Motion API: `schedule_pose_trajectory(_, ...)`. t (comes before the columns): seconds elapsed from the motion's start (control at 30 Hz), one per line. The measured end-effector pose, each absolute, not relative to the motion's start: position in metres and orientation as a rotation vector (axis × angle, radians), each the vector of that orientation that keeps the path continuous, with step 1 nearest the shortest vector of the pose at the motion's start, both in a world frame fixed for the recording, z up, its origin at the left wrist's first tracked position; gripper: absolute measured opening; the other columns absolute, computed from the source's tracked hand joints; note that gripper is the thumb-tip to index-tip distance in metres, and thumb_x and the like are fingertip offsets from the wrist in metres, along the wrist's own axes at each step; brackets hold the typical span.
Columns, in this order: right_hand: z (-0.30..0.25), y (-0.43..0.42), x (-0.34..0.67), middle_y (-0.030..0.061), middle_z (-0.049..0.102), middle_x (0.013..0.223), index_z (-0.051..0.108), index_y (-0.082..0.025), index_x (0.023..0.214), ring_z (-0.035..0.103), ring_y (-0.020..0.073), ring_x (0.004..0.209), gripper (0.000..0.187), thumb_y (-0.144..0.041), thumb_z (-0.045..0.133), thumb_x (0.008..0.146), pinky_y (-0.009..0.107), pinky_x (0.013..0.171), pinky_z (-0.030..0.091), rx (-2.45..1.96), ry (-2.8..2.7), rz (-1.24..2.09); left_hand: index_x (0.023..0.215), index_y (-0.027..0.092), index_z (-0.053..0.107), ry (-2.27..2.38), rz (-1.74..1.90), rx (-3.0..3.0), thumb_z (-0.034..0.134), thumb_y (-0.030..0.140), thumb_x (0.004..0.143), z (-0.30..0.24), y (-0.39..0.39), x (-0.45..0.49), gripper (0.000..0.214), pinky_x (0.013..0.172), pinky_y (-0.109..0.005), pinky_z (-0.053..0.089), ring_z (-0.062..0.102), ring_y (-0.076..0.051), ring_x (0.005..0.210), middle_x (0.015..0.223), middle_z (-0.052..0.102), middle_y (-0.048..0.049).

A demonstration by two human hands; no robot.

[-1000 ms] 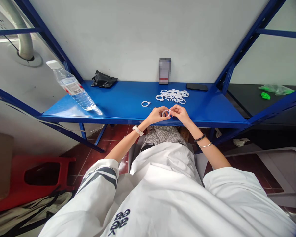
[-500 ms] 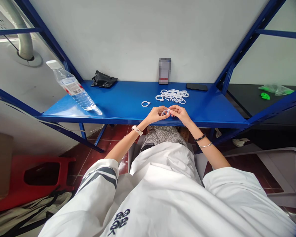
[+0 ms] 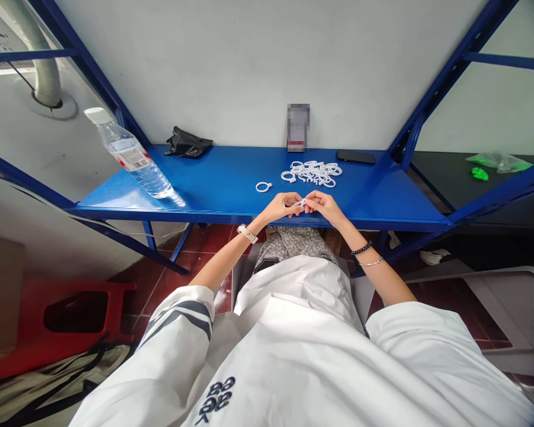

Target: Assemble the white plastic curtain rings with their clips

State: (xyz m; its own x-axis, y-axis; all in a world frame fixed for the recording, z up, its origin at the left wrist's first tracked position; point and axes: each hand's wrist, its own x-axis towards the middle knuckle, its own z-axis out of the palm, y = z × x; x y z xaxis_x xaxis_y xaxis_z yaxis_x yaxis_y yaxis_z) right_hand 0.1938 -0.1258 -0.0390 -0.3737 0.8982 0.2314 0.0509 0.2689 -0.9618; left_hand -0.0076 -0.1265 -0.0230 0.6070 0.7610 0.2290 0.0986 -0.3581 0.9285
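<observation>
White ring [image 3: 299, 203] is being pinched by left hand [image 3: 281, 207] and right hand [image 3: 326, 204], both nearly closed; light pressure is probably serving best, loose ring [image 3: 257, 187] lying at ten o'clock.

Water bottle [image 3: 134, 158] left of black bag [image 3: 187, 143]; phone [image 3: 356, 156] lying flat.

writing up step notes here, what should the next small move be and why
Probably a slight turn of the ring in the fingertips: the left hand and right hand both pinch it, and together they cover much of it, so whether it is fastened can't be told.
</observation>
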Motion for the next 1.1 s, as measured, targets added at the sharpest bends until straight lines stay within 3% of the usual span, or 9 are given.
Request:
schedule_pose_trajectory(0.23,-0.0397,-0.1270,0.1945,0.0001,0.064,0.064,0.058,-0.019,0.081,0.058,0.0124,0.060,0.042,-0.059,0.071,0.078,0.026,0.062,0.048,-0.910,-1.736,1.206,0.088,0.012,0.064,0.700,0.777,1.900,0.060,0.047,0.085,-0.0231,-0.1269,-0.0086,0.035,0.055,-0.019,0.039,0.053,-0.009,0.060,0.067,0.061,-0.0014)
schedule_pose_trajectory(0.5,-0.0360,-0.1293,0.1943,0.0002,0.063,0.065,0.058,-0.018,0.081,0.057,0.0119,0.060,0.043,-0.059,0.071,0.079,0.025,0.063,0.046,-0.890,-1.767,1.212,0.081,0.013,0.064,0.723,0.803,1.912,0.053,0.052,0.089,-0.0219,-0.1274,-0.0070,0.041,0.055,-0.021,0.035,0.043,-0.008,0.052,0.059,0.054,0.0009)
schedule_pose_trajectory(0.67,-0.0344,-0.1299,0.1931,0.0014,0.064,0.066,0.060,-0.018,0.079,0.058,0.0133,0.062,0.045,-0.062,0.069,0.078,0.027,0.063,0.048,-0.927,-1.804,1.206,0.071,0.014,0.058,0.750,0.822,1.916,0.048,0.058,0.091,-0.0258,-0.1240,-0.0068,0.049,0.054,-0.023,0.032,0.040,-0.008,0.052,0.058,0.051,0.0005)
schedule_pose_trajectory(1.1,-0.0405,-0.1247,0.1940,0.0008,0.063,0.067,0.061,-0.018,0.080,0.057,0.0131,0.063,0.045,-0.063,0.064,0.083,0.026,0.065,0.047,-0.925,-1.855,1.230,0.067,0.016,0.048,0.736,0.823,1.914,0.041,0.061,0.093,-0.0267,-0.1236,-0.0062,0.053,0.056,-0.025,0.031,0.036,-0.008,0.053,0.058,0.046,0.0014)
